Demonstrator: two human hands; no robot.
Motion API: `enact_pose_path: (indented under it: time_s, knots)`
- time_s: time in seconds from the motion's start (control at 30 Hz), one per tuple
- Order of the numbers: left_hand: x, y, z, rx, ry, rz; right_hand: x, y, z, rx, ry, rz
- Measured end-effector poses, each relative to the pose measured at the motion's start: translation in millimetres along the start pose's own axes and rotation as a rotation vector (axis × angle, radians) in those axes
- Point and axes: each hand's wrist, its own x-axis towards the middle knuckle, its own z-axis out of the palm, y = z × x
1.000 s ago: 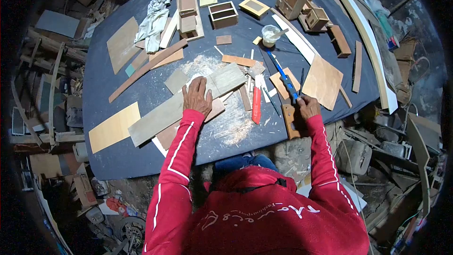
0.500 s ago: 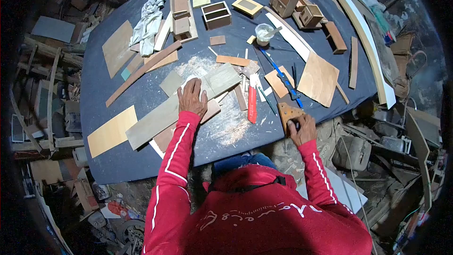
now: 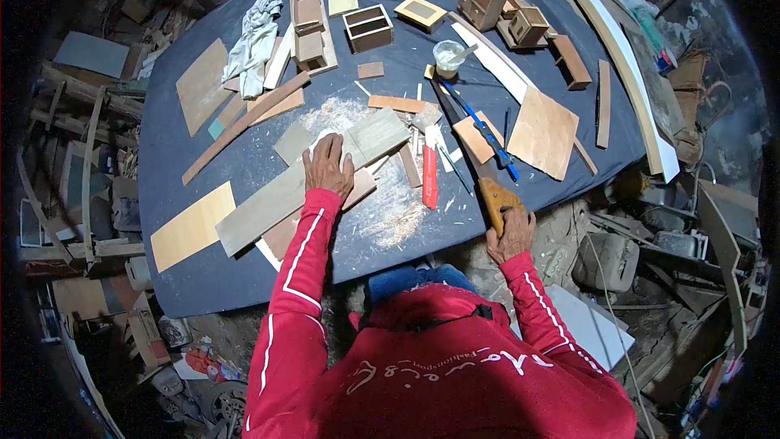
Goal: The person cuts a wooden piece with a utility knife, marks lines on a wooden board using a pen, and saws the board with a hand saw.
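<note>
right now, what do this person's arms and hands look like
The left sleeve and right sleeve are long and red, with thin white lines running along them; the left one's line bends sharply. Both the left hand and right hand are ungloved.

The grey board point(image 3: 260, 205) under my left hand point(image 3: 328, 167) was wood, flat and dull, with no shine. In my right hand point(image 3: 512, 234), the saw handle point(image 3: 496, 197) was orange-brown wood that looked smooth, and the saw's blade point(image 3: 478, 162) looked like dark metal. The blue tool point(image 3: 495, 145) had a bright, slick coat. The red cutter point(image 3: 430, 183) looked like smooth plastic, and so did the see-through cup point(image 3: 445, 58). Dull, dark blue cloth point(image 3: 203, 289) covered the table, with rough, crumbly wood dust point(image 3: 398, 228) on it. The white rag point(image 3: 253, 41) was wrinkly cloth, and my red sleeves point(image 3: 307, 264) were matt cloth too
</note>
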Motion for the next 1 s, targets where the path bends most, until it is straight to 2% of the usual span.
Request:
enact_pose_path:
  time_s: [0.2, 0.4, 0.47, 0.53, 0.6, 0.83, 0.93, 1.0]
  knots:
    - [0.3, 1.4, -2.5, -0.001, -0.027, -0.014, -11.2, -4.5, -10.3, 0.331, 0.044, 0.083]
    - [-0.9, -4.5, 4.1, -0.034, 0.068, -0.001, -30.2, -26.7, -25.1, 0.408, 0.063, 0.112]
    - [0.2, -5.4, 4.5, -0.031, 0.017, -0.029, -32.2, -32.9, -29.0, 0.524, 0.1, 0.194]
    - [0.9, -5.7, 3.1, -0.025, 0.036, -0.016, -30.2, -41.0, -37.4, 0.52, 0.121, 0.178]
    - [0.5, -4.0, 2.6, -0.05, -0.032, -0.065, -31.5, -47.2, -42.6, 0.535, 0.124, 0.251]
    - [-2.5, -10.1, 1.6, -0.07, -0.012, 0.013, -25.8, -77.6, -49.7, 0.661, 0.196, 0.368]
    - [-4.4, -11.3, -5.4, -0.082, -0.099, 0.028, -29.7, -85.6, -51.9, 0.661, 0.28, 0.352]
    - [-4.3, -15.5, -8.0, -0.056, -0.048, 0.136, -32.1, -92.5, -61.3, 0.67, 0.274, 0.398]
